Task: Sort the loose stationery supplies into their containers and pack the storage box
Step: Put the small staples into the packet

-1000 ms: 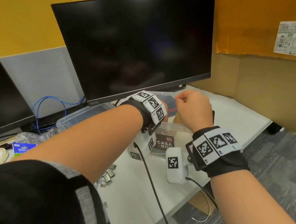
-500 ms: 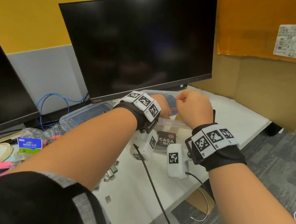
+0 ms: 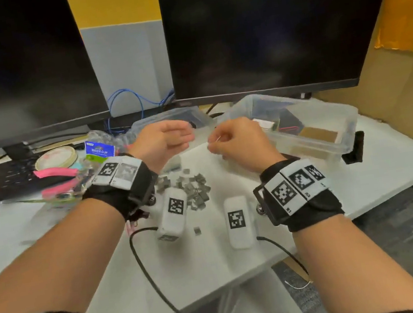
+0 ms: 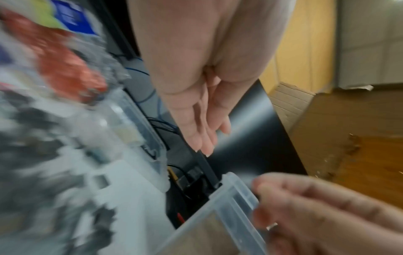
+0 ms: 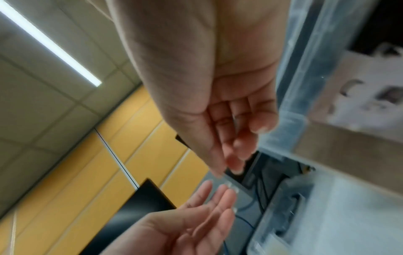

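My left hand hovers open over the white desk, fingers relaxed and holding nothing; the left wrist view shows its straight fingers. Just right of it, my right hand is curled and pinches a small thin metal piece. The clear storage box stands open right of that hand, with cardboard and dark packets inside. A loose pile of small grey metal pieces lies on the desk below both hands. The right wrist view shows the right hand beside the box wall.
A second clear container sits behind the left hand. A binder clip pack, a tape roll and pink items clutter the left side. Two dark monitors stand at the back. Cardboard lines the right.
The view has tilted down onto the desk. My left hand has drawn left away from the right hand and opened. The right hand stays curled, now left of the storage box.
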Available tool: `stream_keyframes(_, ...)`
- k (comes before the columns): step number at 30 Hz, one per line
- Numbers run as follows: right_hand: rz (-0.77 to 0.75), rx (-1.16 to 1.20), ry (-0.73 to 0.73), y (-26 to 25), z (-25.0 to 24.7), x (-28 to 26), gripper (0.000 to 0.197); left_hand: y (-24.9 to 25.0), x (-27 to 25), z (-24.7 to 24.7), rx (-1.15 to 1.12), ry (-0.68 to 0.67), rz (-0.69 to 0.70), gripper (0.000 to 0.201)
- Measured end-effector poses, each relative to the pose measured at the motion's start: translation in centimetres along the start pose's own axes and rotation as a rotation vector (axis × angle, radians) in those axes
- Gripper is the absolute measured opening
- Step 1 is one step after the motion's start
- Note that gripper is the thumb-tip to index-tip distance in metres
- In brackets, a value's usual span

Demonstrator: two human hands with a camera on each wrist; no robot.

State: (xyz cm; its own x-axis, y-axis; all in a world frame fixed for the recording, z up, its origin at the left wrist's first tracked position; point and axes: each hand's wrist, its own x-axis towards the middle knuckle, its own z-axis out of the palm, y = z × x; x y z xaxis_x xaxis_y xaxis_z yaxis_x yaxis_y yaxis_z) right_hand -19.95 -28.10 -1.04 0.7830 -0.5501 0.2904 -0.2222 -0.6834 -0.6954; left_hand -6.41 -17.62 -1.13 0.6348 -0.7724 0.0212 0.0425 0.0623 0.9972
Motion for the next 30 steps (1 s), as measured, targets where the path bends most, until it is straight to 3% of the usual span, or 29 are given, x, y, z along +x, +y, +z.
stream_keyframes(3, 0.127, -0.053, -0.196, 0.8, 3.6, 0.0, 0.004, -2.7, -1.6, -2.5, -0.063, 0.075, -0.089, 0.022)
stream_keyframes(6, 0.203, -0.079, -0.245, 1.4, 5.3, 0.2, 0.004, -4.8, -2.5, -3.3, -0.051, 0.094, -0.166, 0.021)
stream_keyframes(10, 0.264, -0.127, -0.320, 1.9, 6.1, 0.6, 0.024, -6.3, -2.6, -3.7, -0.080, 0.106, -0.220, 0.022)
stream_keyframes(15, 0.299, -0.162, -0.431, 2.5, 6.8, 1.2, 0.034, -7.1, -2.1, -3.8, -0.180, 0.104, -0.241, 0.031)
stream_keyframes(23, 0.316, 0.006, -0.339, 3.3, 8.4, 1.7, 0.017, -7.9, -1.8, -4.8, -0.501, 0.073, -0.269, 0.030)
stream_keyframes(30, 0.254, -0.030, -0.331, 3.3, 8.9, 2.0, 0.034, -8.5, -1.5, -5.2, -0.580, 0.057, -0.267, 0.020)
